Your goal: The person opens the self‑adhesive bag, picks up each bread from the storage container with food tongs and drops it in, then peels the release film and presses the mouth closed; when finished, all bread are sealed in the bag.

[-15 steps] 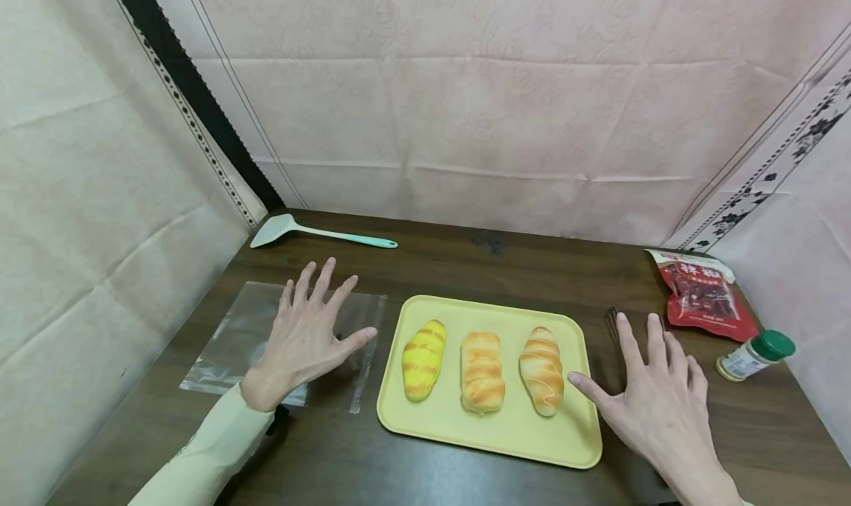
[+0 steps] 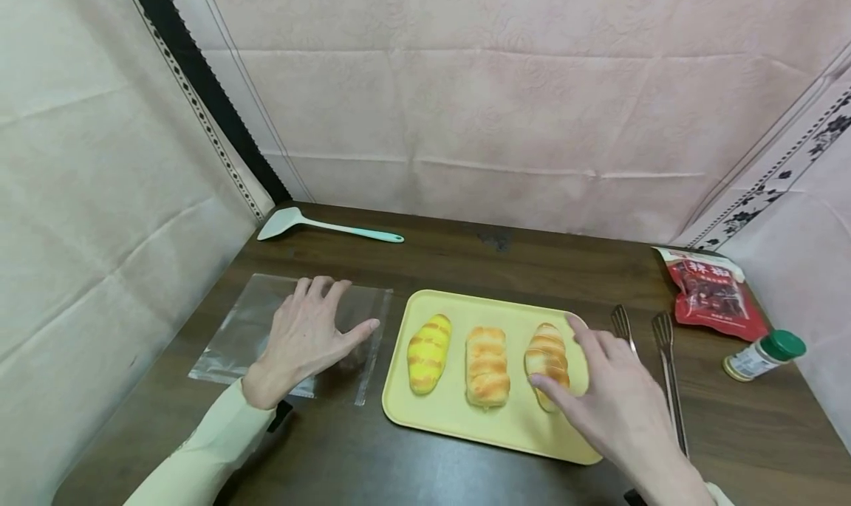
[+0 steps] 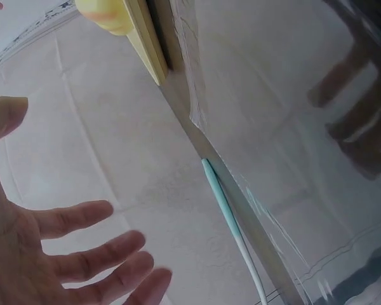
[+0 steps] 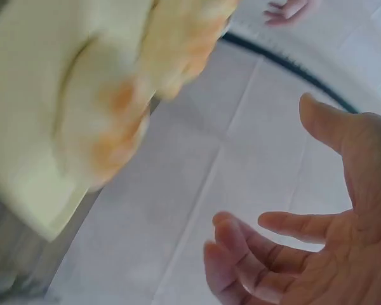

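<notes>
My right hand (image 2: 621, 399) hovers over the right end of a yellow tray (image 2: 459, 426), thumb and fingers spread around the rightmost bread roll (image 2: 547, 354). In the right wrist view a gap shows between that hand (image 4: 305, 235) and the blurred roll (image 4: 101, 114). A rectangular bread loaf (image 2: 487, 366) lies mid-tray, and a yellow striped roll (image 2: 428, 353) lies at its left. My left hand (image 2: 302, 340) is above a clear plastic bag (image 2: 239, 329), holding nothing; its fingers (image 3: 82, 260) are parted in the left wrist view.
A pale green spatula (image 2: 332, 227) lies at the back left. Right of the tray are two forks, the nearer fork (image 2: 671, 388) partly behind my wrist. A red food packet (image 2: 714, 295) and a green-capped jar (image 2: 764, 354) are at the far right.
My right hand has moved left from beside the tray to over the rightmost roll, uncovering the forks. My left hand stays over the bag, its fingers a little more bent.
</notes>
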Motion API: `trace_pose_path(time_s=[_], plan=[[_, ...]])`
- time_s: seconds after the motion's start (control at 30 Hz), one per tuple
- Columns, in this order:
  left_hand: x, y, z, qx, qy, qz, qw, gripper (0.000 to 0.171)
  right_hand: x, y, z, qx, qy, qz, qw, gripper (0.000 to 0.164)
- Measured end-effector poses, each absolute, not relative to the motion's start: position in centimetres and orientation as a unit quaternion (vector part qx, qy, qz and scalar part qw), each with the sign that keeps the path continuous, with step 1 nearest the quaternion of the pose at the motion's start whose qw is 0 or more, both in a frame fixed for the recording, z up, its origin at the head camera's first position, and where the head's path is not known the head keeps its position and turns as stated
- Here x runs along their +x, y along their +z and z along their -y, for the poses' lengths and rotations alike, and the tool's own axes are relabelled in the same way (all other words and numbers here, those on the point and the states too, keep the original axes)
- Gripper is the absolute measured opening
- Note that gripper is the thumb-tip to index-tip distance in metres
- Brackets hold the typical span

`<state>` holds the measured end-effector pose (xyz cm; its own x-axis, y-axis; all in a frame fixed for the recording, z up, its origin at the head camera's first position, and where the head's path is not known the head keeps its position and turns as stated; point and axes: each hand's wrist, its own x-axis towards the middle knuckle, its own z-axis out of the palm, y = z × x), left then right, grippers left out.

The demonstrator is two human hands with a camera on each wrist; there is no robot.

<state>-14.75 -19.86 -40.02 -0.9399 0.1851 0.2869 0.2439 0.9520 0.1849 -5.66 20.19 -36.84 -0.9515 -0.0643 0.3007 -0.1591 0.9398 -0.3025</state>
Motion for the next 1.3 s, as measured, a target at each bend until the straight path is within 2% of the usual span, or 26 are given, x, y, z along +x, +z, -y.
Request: trace_pose_path(time_s=[0.13, 0.3, 0.4, 0.53, 0.7, 0.83, 0.9, 0.93, 1.03, 1.13, 1.23, 1.3], plan=[[-14.4, -40.0, 19.9, -0.101, -0.107, 0.982, 0.118, 0.077, -5.5, -36.6, -17.5, 0.087, 0.173, 0.973, 0.121, 0.080], [-14.3, -40.1, 20.1, -0.100, -0.105, 0.985, 0.094, 0.072, -5.7, -37.0, -14.0, 0.166, 0.187, 0.959, 0.135, 0.058], [-14.5, -40.3, 20.2, -0.101, -0.094, 0.988, 0.074, 0.070, -5.9, -37.4, -11.8, 0.206, 0.214, 0.947, 0.124, 0.053], [-14.6, -40.4, 20.2, -0.097, -0.082, 0.991, 0.041, 0.067, -6.2, -38.0, -8.7, 0.246, 0.244, 0.935, 0.078, 0.054], [-15.1, -40.7, 20.1, -0.082, -0.081, 0.993, -0.020, 0.060, -6.8, -38.9, -4.7, 0.296, 0.222, 0.929, 0.034, 0.044], [-15.7, -41.1, 19.9, -0.080, -0.080, 0.990, -0.090, 0.055, -7.9, -40.8, -1.7, 0.327, 0.181, 0.927, 0.023, 0.014], [-15.9, -41.2, 19.8, -0.082, -0.077, 0.986, -0.122, 0.052, -8.8, -43.1, -0.3, 0.338, 0.161, 0.927, 0.013, 0.007], [-16.1, -41.2, 19.8, -0.084, -0.076, 0.985, -0.134, 0.052, -9.3, -44.3, 0.4, 0.342, 0.151, 0.928, 0.009, 0.011], [-16.3, -41.0, 19.7, -0.089, -0.069, 0.980, -0.163, 0.055, -10.5, -47.2, 2.1, 0.346, 0.120, 0.931, -0.009, 0.038], [-16.6, -41.5, 19.9, -0.097, -0.064, 0.978, -0.174, 0.063, -10.8, -47.8, 3.3, 0.337, 0.101, 0.935, -0.035, 0.059], [-16.5, -41.6, 19.9, -0.092, -0.067, 0.977, -0.183, 0.063, -10.7, -48.1, 4.0, 0.328, 0.096, 0.938, -0.053, 0.064], [-16.4, -41.0, 19.6, -0.079, -0.073, 0.976, -0.189, 0.057, -10.6, -48.4, 4.4, 0.327, 0.096, 0.939, -0.047, 0.059]])
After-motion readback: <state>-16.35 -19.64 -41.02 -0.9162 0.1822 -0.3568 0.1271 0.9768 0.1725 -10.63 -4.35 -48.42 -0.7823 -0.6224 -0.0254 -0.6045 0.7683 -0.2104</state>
